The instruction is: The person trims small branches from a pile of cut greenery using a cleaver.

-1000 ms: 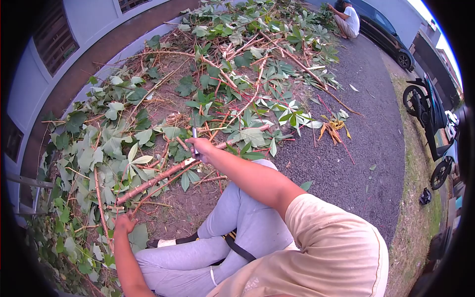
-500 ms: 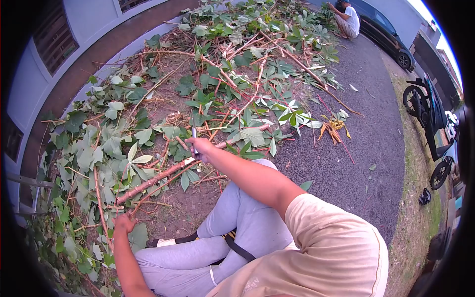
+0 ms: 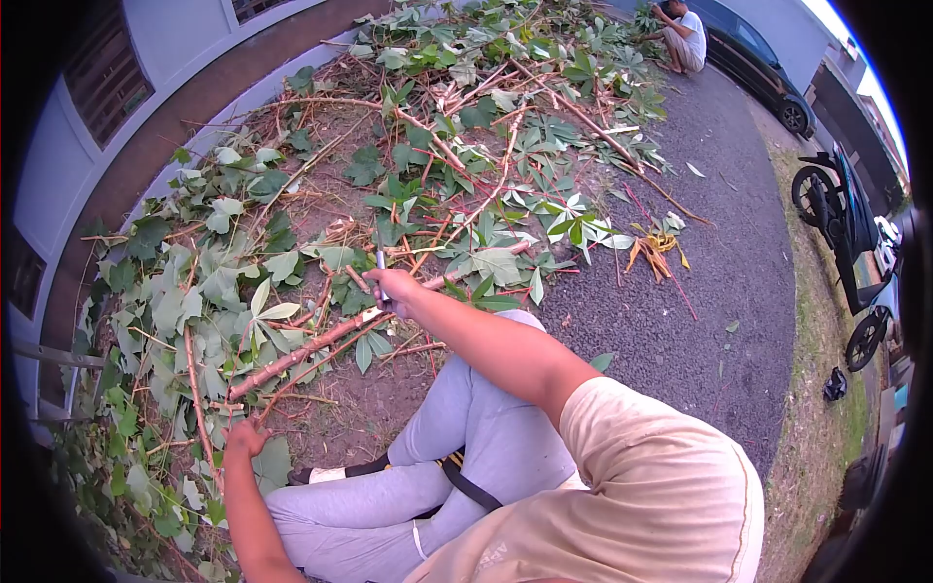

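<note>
My right hand (image 3: 394, 291) is closed around a knife (image 3: 381, 262), whose short pale blade points away from me. It rests over a thick brown cut branch (image 3: 292, 360) that lies diagonally in front of my legs. A pale patch of bare wood shows on the branch beside this hand. My left hand (image 3: 246, 438) is closed on a thin reddish-brown stem (image 3: 304, 382), near the thick branch's lower left end. Its fingertips are partly hidden. Large lobed green leaves (image 3: 185, 301) lie around both hands.
Cut branches and leaves (image 3: 466, 146) cover the soil toward the back. At left stands a wall (image 3: 185, 49); at right runs a dark paved strip (image 3: 661, 311). A motorcycle (image 3: 855, 253), a dark car (image 3: 748, 63) and a crouching person (image 3: 686, 44) are farther off.
My hands, the knife and the branch look almost unchanged. The crouching person at the back has shifted slightly, with the head lower and an arm raised near it.
</note>
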Demonstrator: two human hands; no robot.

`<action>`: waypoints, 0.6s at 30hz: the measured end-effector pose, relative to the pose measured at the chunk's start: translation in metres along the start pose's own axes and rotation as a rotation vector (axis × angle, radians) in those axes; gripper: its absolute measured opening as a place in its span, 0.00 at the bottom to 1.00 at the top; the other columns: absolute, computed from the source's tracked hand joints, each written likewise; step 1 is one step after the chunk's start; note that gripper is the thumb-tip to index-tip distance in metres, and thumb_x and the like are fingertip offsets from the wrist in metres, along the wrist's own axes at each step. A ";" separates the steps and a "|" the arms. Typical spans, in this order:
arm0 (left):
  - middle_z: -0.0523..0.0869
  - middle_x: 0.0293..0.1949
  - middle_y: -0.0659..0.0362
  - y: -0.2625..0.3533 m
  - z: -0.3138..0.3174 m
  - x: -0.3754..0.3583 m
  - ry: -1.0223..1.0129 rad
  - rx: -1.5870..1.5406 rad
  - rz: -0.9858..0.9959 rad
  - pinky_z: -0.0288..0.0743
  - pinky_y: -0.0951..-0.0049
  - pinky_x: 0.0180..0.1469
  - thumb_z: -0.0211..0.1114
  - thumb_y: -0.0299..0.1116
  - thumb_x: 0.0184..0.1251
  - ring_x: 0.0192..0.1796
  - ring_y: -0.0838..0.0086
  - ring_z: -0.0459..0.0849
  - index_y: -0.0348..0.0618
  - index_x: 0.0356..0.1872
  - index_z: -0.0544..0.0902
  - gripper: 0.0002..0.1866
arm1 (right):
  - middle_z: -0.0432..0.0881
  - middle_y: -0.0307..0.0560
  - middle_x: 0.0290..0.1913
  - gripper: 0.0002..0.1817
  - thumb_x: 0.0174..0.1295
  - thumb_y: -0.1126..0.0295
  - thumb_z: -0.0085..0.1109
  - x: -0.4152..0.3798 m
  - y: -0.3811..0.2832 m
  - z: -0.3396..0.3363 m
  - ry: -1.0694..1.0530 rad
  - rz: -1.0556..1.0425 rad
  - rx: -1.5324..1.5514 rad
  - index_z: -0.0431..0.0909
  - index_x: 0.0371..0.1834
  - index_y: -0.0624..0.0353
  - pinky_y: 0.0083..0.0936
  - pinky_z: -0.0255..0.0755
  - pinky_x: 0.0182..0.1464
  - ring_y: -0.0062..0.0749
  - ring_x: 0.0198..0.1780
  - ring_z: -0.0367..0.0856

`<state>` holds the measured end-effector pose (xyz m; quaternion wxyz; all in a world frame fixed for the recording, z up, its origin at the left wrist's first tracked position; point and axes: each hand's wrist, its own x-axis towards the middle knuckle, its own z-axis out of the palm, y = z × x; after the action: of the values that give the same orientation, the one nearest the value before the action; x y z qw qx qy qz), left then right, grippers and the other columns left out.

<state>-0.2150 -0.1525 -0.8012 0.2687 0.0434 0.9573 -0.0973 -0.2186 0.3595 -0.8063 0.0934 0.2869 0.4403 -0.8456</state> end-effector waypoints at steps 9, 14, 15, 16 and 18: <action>0.84 0.72 0.52 0.000 -0.002 0.000 -0.029 -0.011 0.012 0.49 0.29 0.84 0.72 0.63 0.66 0.78 0.53 0.77 0.54 0.77 0.78 0.42 | 0.74 0.34 0.27 0.10 0.76 0.61 0.64 -0.001 0.001 0.000 -0.008 -0.001 -0.025 0.77 0.45 0.55 0.23 0.71 0.27 0.20 0.26 0.72; 0.85 0.71 0.51 0.003 -0.005 -0.005 -0.031 -0.005 0.016 0.47 0.31 0.84 0.71 0.60 0.70 0.77 0.55 0.78 0.52 0.78 0.77 0.40 | 0.73 0.33 0.26 0.09 0.77 0.61 0.63 -0.001 0.000 0.001 -0.008 0.005 -0.028 0.79 0.45 0.53 0.24 0.70 0.27 0.20 0.25 0.71; 0.84 0.72 0.52 0.002 -0.003 -0.004 -0.018 -0.010 0.013 0.48 0.30 0.84 0.72 0.62 0.68 0.77 0.54 0.77 0.53 0.77 0.78 0.41 | 0.72 0.32 0.24 0.07 0.78 0.62 0.62 -0.001 0.000 0.001 -0.001 0.018 -0.019 0.80 0.46 0.52 0.25 0.69 0.28 0.20 0.25 0.69; 0.83 0.73 0.52 0.001 -0.002 -0.003 -0.005 -0.015 0.010 0.49 0.30 0.84 0.73 0.64 0.66 0.78 0.53 0.76 0.54 0.77 0.79 0.41 | 0.72 0.32 0.24 0.07 0.78 0.62 0.62 -0.001 -0.001 0.001 -0.002 0.017 -0.018 0.80 0.46 0.52 0.25 0.69 0.28 0.20 0.25 0.69; 0.83 0.73 0.52 -0.001 0.000 -0.001 -0.005 -0.019 0.010 0.49 0.31 0.84 0.73 0.63 0.66 0.78 0.53 0.76 0.53 0.76 0.79 0.41 | 0.71 0.32 0.25 0.08 0.79 0.62 0.61 -0.003 -0.001 0.001 0.002 0.020 -0.018 0.81 0.50 0.53 0.24 0.68 0.28 0.19 0.25 0.69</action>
<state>-0.2143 -0.1531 -0.8004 0.2720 0.0454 0.9573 -0.0867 -0.2177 0.3589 -0.8033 0.1040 0.2914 0.4449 -0.8404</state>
